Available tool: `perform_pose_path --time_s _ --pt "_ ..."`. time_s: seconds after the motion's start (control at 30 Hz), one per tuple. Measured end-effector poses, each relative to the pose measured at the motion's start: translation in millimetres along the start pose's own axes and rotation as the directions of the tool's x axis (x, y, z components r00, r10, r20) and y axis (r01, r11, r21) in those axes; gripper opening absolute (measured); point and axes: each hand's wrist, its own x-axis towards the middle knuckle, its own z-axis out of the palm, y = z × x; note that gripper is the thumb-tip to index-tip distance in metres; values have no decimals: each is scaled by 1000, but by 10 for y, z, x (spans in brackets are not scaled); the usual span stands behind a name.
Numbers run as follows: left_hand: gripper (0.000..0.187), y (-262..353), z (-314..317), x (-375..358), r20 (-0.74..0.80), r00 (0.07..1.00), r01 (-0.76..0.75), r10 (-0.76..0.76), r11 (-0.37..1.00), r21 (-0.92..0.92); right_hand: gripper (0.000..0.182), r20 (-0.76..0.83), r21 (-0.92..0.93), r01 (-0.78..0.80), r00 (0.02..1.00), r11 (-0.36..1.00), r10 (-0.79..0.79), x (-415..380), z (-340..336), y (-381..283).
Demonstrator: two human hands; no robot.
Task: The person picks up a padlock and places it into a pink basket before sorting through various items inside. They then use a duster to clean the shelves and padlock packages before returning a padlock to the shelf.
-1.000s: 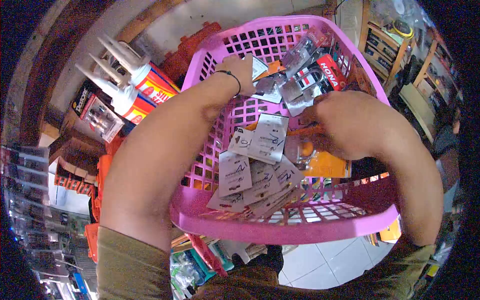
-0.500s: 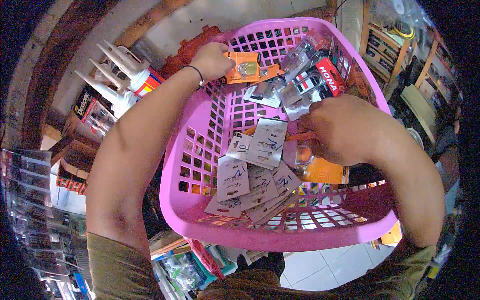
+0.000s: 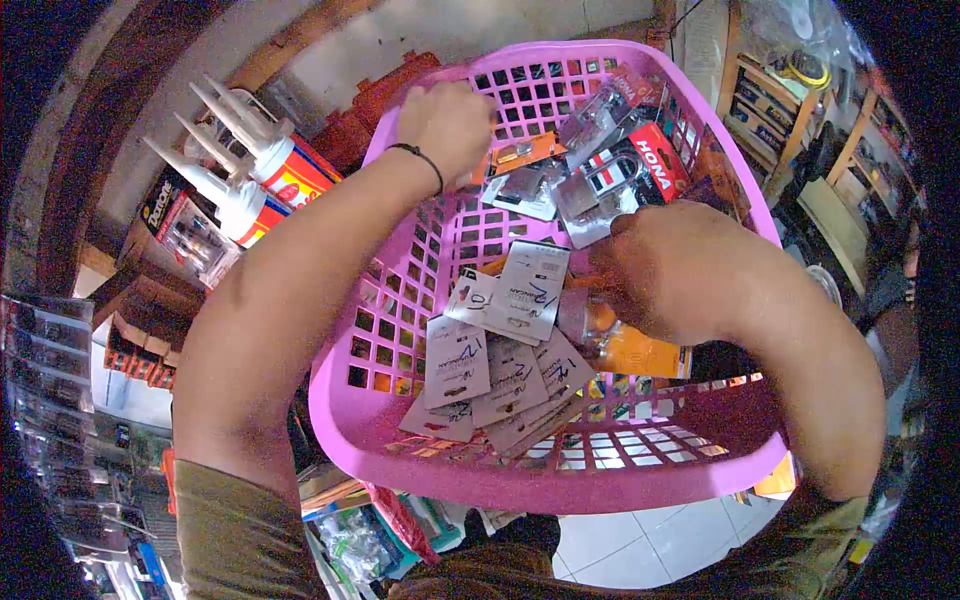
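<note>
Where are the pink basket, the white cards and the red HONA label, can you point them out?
Pink basket [image 3: 550, 489]: head view, on its near rim.
White cards [image 3: 508, 378]: head view, on a card amid the overlapping pile.
Red HONA label [image 3: 659, 160]: head view, on its printed face.

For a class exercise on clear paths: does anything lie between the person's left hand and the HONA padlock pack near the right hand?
Yes: an orange pack, with a silvery pack beside it, lies between the left hand and the HONA padlock pack. Reaching over both looks possible.
</note>
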Motion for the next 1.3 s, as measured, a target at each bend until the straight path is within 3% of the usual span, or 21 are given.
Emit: perform_pose_path --time_s 0.1,0.17,0.23,0.3,0.4,0.43,0.5,0.6,0.7,0.73,0.77,0.83,0.97,1.03,1.07,1.1,1.17,1.2,1.23,1.3 --pt "22 55 233 67 -124 990 -79 68 993 -87 17 9 22 -40 999 999 40 12 28 8" --pt "27 66 316 172 -72 997 -54 40 979 -197 17 10 47 -38 999 998 37 18 34 15" --pt "30 65 295 344 136 990 102 -37 850 -517 17 10 68 -36 999 997 35 11 12 12" --pt "39 56 325 434 170 983 152 -70 831 -535 17 -2 121 -64 998 991 65 -8 -18 -7" --pt "69 103 415 456 368 930 219 7 793 -568 16 -35 104 4 999 995 -1 2 31 48" --pt "81 130 576 464 437 893 215 107 751 -624 16 -46 90 -3 999 996 8 13 38 62" --pt "92 188 695 356 283 928 17 243 730 -683 16 -39 40 22 999 999 -21 32 60 47" --pt "98 135 633 397 357 890 65 282 698 -713 18 -40 53 -13 999 999 15 19 25 29" --pt "96 115 631 478 472 831 176 293 667 -724 20 17 41 -36 999 998 36 19 -39 0" --pt "71 107 566 500 523 806 158 277 750 -642 22 59 27 -49 997 998 47 25 -58 -15" --pt "71 108 507 498 522 807 159 276 750 -642 22 59 26 -49 997 998 47 32 -55 -13" --pt "33 117 440 475 601 766 186 227 817 -546 23 50 28 -38 998 999 37 55 -14 -10" --pt "27 50 304 366 629 756 185 180 864 -469 24 73 -11 -14 997 1000 15 67 0 -7" --pt "23 -8 226 300 656 709 268 258 762 -589 23 25 59 -44 999 997 43 57 -7 -5" --pt "20 -38 246 308 719 648 298 251 785 -543 23 24 56 -38 999 998 37 63 -10 -4" --pt "20 -38 200 263 721 648 304 246 785 -541 23 29 45 -34 999 998 33 71 -5 -2" --pt "24 -23 113 143 606 682 89 410 776 -625 23 35 34 -26 999 999 25 82 -2 -4" --pt "21 20 -42 42 663 663 196 348 774 -602 23 63 0 -22 998 1000 22 85 -8 -4" --pt "21 -2 -26 -27 665 663 198 344 775 -599 23 89 -35 -17 996 999 20 91 -15 -7" --pt "23 -58 -13 -176 589 645 120 487 697 -707 23 75 -19 -2 997 1000 3 91 0 10"
